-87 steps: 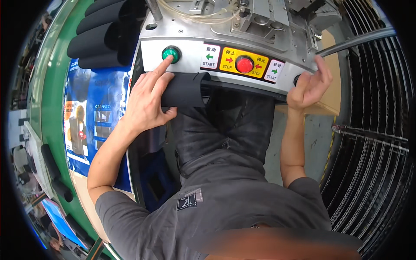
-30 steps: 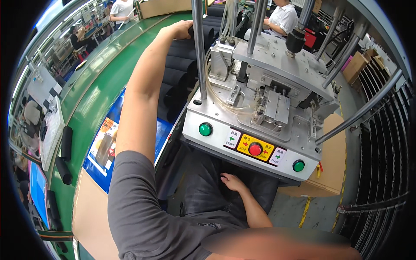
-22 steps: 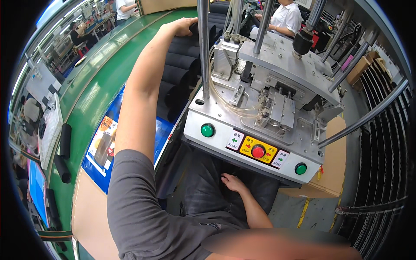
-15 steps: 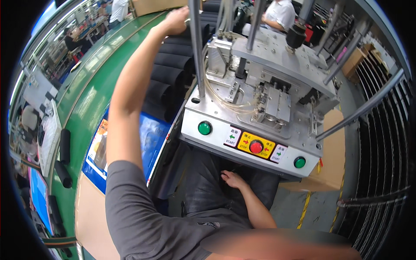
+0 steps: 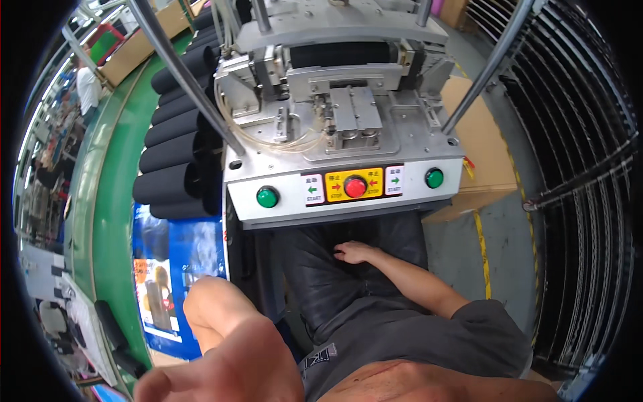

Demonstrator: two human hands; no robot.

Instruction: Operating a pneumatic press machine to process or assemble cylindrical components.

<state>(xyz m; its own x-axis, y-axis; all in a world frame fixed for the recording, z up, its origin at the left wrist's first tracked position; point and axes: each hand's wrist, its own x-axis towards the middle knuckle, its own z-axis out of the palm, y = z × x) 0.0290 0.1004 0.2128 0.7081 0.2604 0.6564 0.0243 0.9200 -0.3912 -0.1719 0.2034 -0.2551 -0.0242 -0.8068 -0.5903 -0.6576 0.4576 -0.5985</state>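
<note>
My right hand [image 5: 353, 252] lies on my dark trousers [image 5: 315, 281], its fingers loosely bent and holding nothing that I can see. Bent sharply at the elbow, my left arm brings my left hand [image 5: 231, 368] up close at the lower edge. That hand is large and blurred, and I cannot make out anything in it. In front of me stands a metal press machine [image 5: 261, 161], touched by neither hand. A black cylinder [image 5: 341, 55] lies crosswise between its clamps. Its front panel has a red button [image 5: 355, 187], a left green button [image 5: 267, 196] and a right green button [image 5: 435, 177].
Black tubes [image 5: 167, 181] are stacked left of the machine, beside a blue printed sheet [image 5: 194, 244]. A cardboard box [image 5: 475, 147] stands at the right, before a black wire rack [image 5: 569, 161]. Upright steel posts [image 5: 181, 74] flank the machine. A person [image 5: 87, 90] is far left.
My left arm has come back from its far reach over the black tubes to close in front of me. The view has turned, and the black cylinder in the machine now shows. My right hand stays on my lap.
</note>
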